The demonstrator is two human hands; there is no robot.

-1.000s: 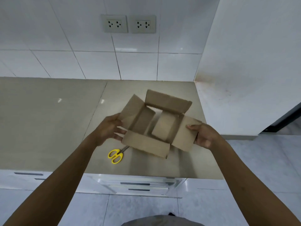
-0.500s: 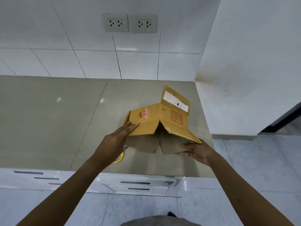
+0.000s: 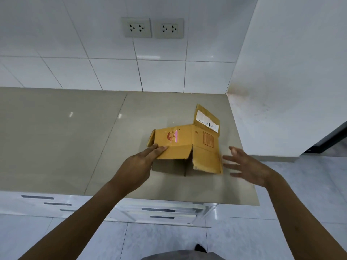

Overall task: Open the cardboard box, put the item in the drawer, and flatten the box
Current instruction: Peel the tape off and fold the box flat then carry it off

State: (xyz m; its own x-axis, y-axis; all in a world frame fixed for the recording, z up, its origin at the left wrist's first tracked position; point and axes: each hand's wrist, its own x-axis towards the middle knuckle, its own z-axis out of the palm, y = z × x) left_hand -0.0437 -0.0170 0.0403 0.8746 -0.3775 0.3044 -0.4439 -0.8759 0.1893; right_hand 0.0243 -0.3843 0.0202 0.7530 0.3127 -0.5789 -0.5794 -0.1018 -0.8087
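A: Eyes on the cardboard box. It lies collapsed on the counter, printed side up, toward the counter's right end and nearer its front edge than the tiled wall.

B: Not fully flat, though. One flap with a white label stands up at the box's far right corner, and the near edge is lifted, with a shadowed gap under it.

A: So this looks like the flattening step. No item in sight on the counter, and the drawers below the counter's front edge look shut, as far as this view tells.

B: Hands?

A: The left hand is flat, fingers straight, pressing on the box's near left corner. It pins, it does not grip.

B: And the right hand is off the box, just beside its right edge, fingers spread wide, holding nothing.

A: Next move, I'd judge: that open right palm comes down on the box's raised right half while the left keeps its corner pinned.

B: Then the standing flap needs folding down too. Press unevenly and the card may spring up or slide toward the counter's edge.
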